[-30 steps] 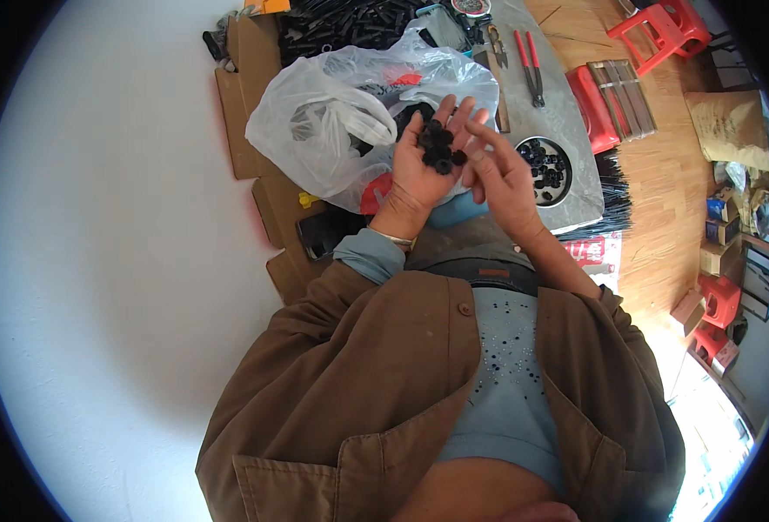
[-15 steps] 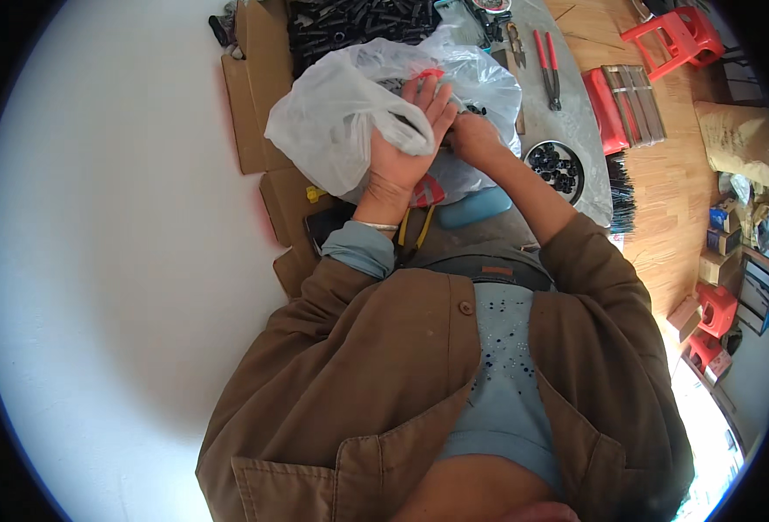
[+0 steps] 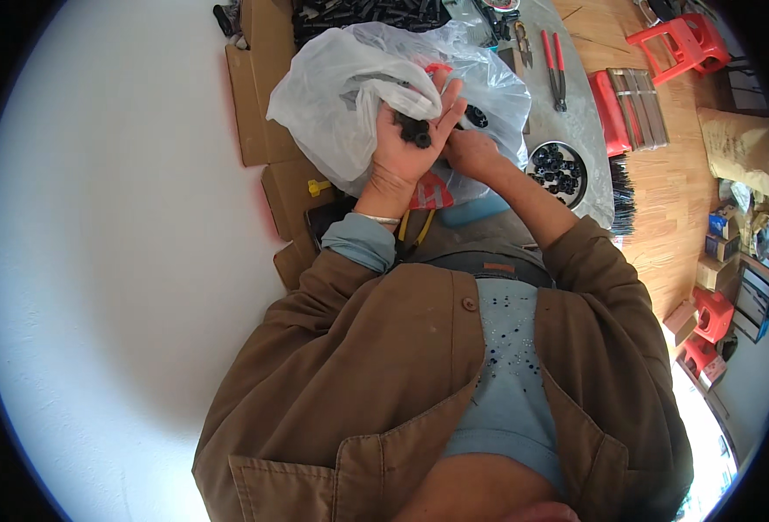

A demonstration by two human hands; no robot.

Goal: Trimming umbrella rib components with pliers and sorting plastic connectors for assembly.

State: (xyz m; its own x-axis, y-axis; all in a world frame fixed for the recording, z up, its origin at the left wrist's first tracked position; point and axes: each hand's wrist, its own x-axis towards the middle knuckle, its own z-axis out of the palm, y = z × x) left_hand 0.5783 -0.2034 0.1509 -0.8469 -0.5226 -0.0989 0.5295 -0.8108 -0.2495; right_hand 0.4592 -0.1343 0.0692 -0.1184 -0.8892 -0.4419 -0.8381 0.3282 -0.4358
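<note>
My left hand [image 3: 395, 163] is palm up at the opening of a white translucent plastic bag [image 3: 319, 104], its fingers pointing away from me. A few small black cylindrical parts [image 3: 417, 132] rest in its palm, one showing a round holed end. Part of the bag drapes over the fingers. Just right of it, my right hand [image 3: 474, 155] is closed, its knuckles upward against the bag's near right side. Whatever its fingertips hold is hidden. More black parts [image 3: 474, 116] show in the bag beyond the right hand.
A box of black parts [image 3: 367, 16] stands at the back, beside cardboard flaps [image 3: 267, 113]. On the grey table [image 3: 589, 130] are red-handled pincers [image 3: 555, 74] and a round dish of black pieces [image 3: 567, 170]. A blue object [image 3: 476, 210] and yellow handles [image 3: 419, 228] lie near me.
The left hand has turned and cupped, so black parts now show in its palm. The right hand stays closed beside it, slightly lower.
</note>
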